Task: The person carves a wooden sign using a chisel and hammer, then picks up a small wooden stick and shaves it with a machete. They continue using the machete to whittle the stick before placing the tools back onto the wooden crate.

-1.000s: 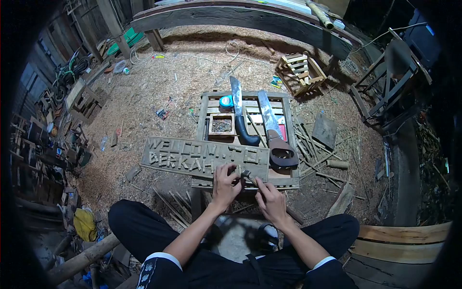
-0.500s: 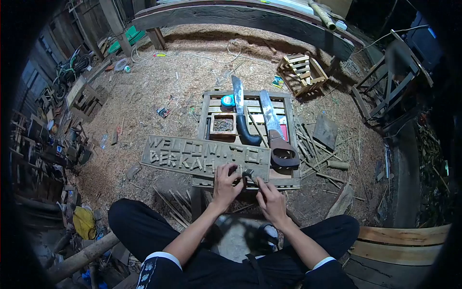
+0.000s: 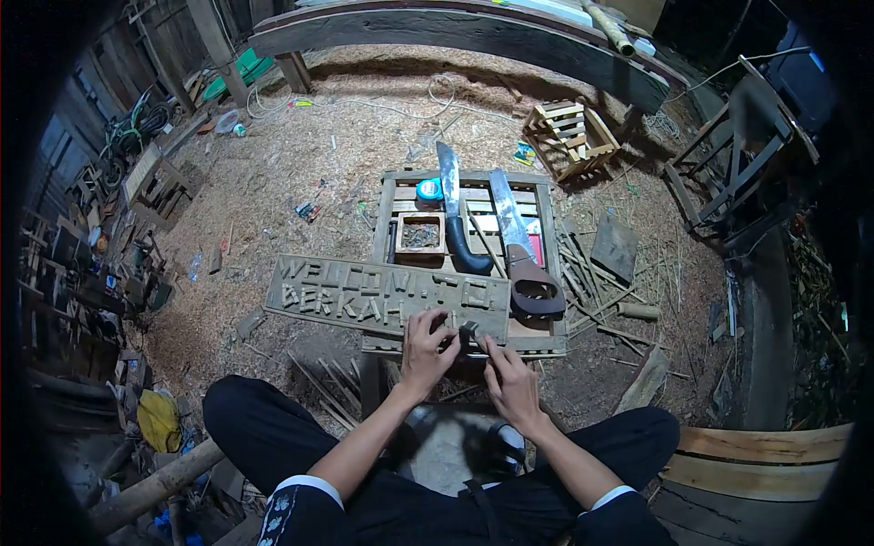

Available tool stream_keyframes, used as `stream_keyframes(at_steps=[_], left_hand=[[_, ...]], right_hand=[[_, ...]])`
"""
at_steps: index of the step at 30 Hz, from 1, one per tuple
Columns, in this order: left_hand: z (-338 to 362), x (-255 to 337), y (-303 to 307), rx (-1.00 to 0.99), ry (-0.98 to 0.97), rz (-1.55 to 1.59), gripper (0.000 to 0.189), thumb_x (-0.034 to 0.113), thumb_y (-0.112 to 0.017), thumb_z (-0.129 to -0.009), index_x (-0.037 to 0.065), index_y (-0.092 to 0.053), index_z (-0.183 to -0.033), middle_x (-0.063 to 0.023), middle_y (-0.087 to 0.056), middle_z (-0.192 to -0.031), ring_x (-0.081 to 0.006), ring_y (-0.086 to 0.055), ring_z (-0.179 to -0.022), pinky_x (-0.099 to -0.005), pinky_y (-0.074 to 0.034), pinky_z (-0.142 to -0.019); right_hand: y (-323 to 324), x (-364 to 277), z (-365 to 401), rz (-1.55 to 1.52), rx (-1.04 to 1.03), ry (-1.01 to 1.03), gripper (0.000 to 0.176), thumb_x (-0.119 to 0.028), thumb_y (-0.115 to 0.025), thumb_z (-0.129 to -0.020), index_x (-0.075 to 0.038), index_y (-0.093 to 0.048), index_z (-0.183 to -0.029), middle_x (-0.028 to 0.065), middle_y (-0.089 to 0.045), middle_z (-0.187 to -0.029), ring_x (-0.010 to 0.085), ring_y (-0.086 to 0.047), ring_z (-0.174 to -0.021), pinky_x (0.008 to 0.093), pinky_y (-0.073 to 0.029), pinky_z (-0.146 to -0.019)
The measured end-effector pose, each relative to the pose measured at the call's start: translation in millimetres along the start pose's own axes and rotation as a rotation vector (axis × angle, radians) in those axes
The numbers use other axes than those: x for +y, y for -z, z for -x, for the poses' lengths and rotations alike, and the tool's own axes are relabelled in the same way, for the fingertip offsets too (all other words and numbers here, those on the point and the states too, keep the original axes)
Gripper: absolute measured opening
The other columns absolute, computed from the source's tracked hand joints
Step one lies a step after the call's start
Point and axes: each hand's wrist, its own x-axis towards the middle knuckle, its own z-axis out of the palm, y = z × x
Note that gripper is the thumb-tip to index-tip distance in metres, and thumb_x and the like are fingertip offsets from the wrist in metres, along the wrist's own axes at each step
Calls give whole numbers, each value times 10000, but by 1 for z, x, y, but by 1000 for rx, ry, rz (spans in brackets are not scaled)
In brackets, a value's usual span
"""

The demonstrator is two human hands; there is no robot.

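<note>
A wooden sign board [image 3: 364, 289] lies across a slatted crate table, with raised stick letters reading "WELCOM. TO" above "BERKAH". At the board's lower edge my left hand [image 3: 424, 350] rests with bent fingers closed over the second row; whatever they pinch is too small to make out. My right hand [image 3: 515, 387] grips a hammer [image 3: 469, 328] by its handle, its dark head just beside the left fingertips, low over the board. Behind the board lie a machete [image 3: 455, 205] with a black handle and a handsaw [image 3: 526, 264] with a brown handle.
On the slatted table [image 3: 389, 205] stand a small wooden box [image 3: 421, 234] of small bits and a blue round tape measure [image 3: 429, 190]. Thin sticks [image 3: 583, 273] lie to the right. A slatted crate [image 3: 574, 141] sits on the shavings-covered ground, before a long beam [image 3: 455, 41].
The view has shifted very slightly. Both hands and the hammer stay in nearly the same place at the board's lower edge.
</note>
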Motion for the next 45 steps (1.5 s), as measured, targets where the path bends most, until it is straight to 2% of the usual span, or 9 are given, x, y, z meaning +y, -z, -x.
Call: stream_keyframes(at_steps=[12,15,25,29,31,35,38,42,45], left_hand=[[0,1,7,-38,18,8,165,87,-784,-739,65,-754,-899,-117,-643,-1211,-334,-565,-1139,-449,-456,-993],[0,2,5,-45,10,10,168,89,-789,-736,55,-756,-897,-123,-644,-1215,-338,-564,-1143,-452,-455,-1001],[0,1,5,-37,14,16,146,115,-781,-756,49,-757,-884,-130,-646,-1215,-340,-558,-1144,-456,-458,-1002],[1,1,5,-37,35,39,137,115,-782,-753,50,-758,-871,-127,-645,-1217,-343,-554,-1151,-459,-456,-1004],[1,0,2,-25,21,20,140,114,-783,-751,51,-758,-873,-127,-645,-1217,-345,-553,-1153,-460,-454,-1002],[1,0,5,-18,3,15,146,112,-786,-752,55,-756,-884,-122,-644,-1213,-345,-552,-1158,-459,-452,-997],[1,-1,4,-15,-8,-27,146,112,-786,-759,57,-754,-891,-118,-646,-1201,-343,-554,-1152,-457,-453,-991],[0,-1,4,-5,18,50,134,102,-782,-759,57,-752,-881,-118,-648,-1185,-339,-556,-1141,-455,-456,-985],[-2,-2,7,-54,29,55,233,116,-799,-761,85,-756,-988,-97,-638,-1232,-317,-541,-1178,-449,-434,-1034]], right_hand=[[1,-3,-1,-85,110,65,572,-68,-664,-913,-100,-529,-1468,156,-646,-1048,360,-683,-858,456,-555,-714],[1,-2,1,-24,17,68,552,-60,-635,-935,-81,-522,-1475,176,-635,-1047,363,-677,-839,460,-545,-715],[-5,1,2,-28,65,79,524,-45,-637,-928,-67,-550,-1444,182,-637,-1025,364,-677,-821,447,-540,-680],[-6,1,2,-64,130,93,613,-47,-652,-914,-62,-478,-1502,175,-638,-1075,375,-676,-865,463,-554,-708],[-5,1,3,11,-8,46,626,-41,-651,-912,-58,-462,-1508,171,-628,-1083,377,-673,-869,466,-553,-706],[-4,-1,3,-31,97,85,627,-44,-655,-905,-65,-467,-1503,163,-612,-1057,375,-671,-868,464,-556,-708],[1,-6,2,52,-51,20,619,-32,-650,-897,-59,-478,-1491,175,-628,-1081,382,-672,-890,473,-554,-725],[2,-2,-1,-45,101,32,594,-33,-628,-917,-70,-485,-1493,179,-639,-1082,385,-675,-903,462,-552,-742],[7,-3,-2,-85,133,10,565,-48,-609,-940,-70,-490,-1492,185,-641,-1071,389,-674,-899,464,-549,-746]])
